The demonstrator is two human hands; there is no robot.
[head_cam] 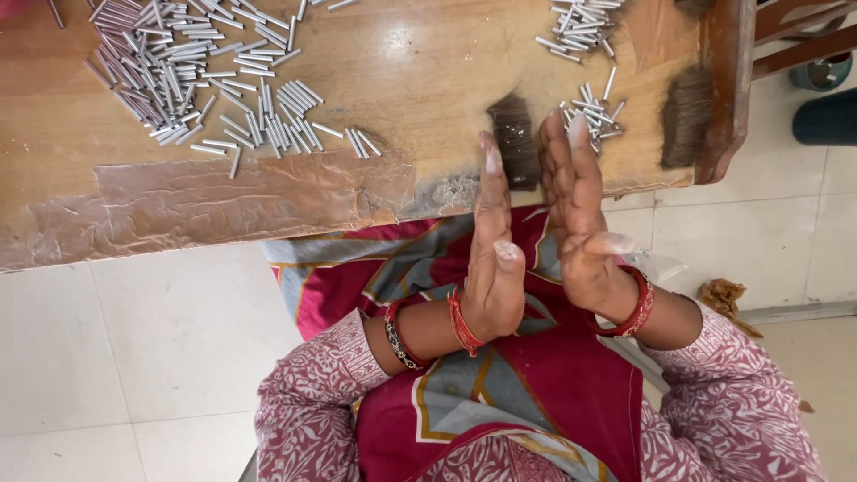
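My left hand [494, 259] and my right hand [578, 214] are raised flat over my lap, palms facing each other with a narrow gap, fingers straight and pointing at the wooden table [402, 80]. Nothing shows between the palms. Just past my right fingertips lies a small cluster of short silver metal tubes [594, 114]. A dark brush-like tuft [516, 141] sits at the table edge between my fingertips. Red bangles ring both wrists.
A large heap of metal tubes [196, 71] covers the table's left part, and another pile [578, 27] lies at the top right. A second dark tuft [687, 114] sits by the raised wooden rim [728, 85]. White tiled floor lies below.
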